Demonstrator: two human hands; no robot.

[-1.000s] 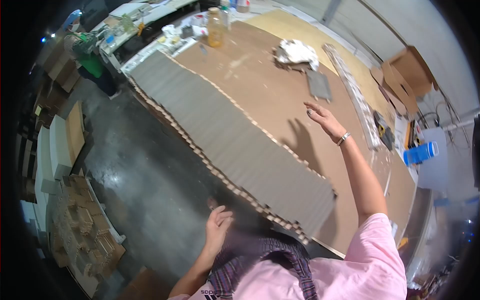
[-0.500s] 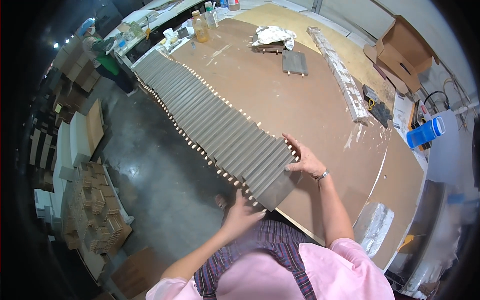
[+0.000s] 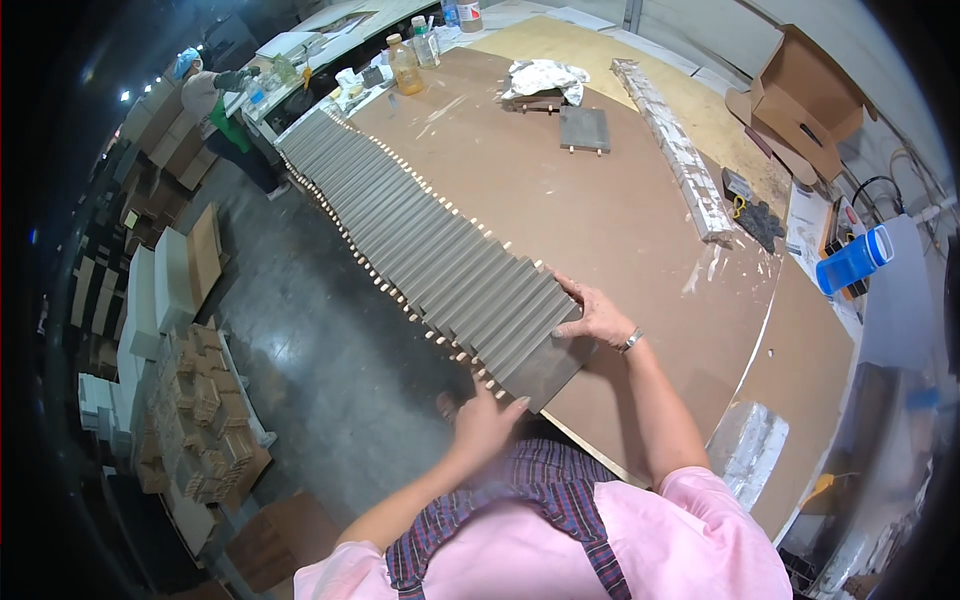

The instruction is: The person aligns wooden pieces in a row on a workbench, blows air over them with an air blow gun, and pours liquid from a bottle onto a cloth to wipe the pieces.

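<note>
A long row of grey slats [image 3: 430,250] is seen laid overlapping along the near edge of the brown worktable [image 3: 600,215], with pale dowel pegs poking out on both sides of the row. The nearest slat [image 3: 545,372] is being gripped at its two ends: the right hand [image 3: 597,316] is pressed flat on the far corner, fingers spread over the top, while the left hand [image 3: 483,425] is set against the front edge, fingertips touching the pegs that overhang the table. Neither hand is clenched; both are laid open on the wood. Further up the table, a single small grey panel [image 3: 585,128] is found lying alone, just beside a crumpled white cloth [image 3: 545,76]. A long pale strip [image 3: 675,150] is stretched out to the right, and an amber bottle [image 3: 405,65] is stood at the far end. An open cardboard box [image 3: 805,100] is placed beyond, and a blue jug [image 3: 852,260] is seen at the right.
</note>
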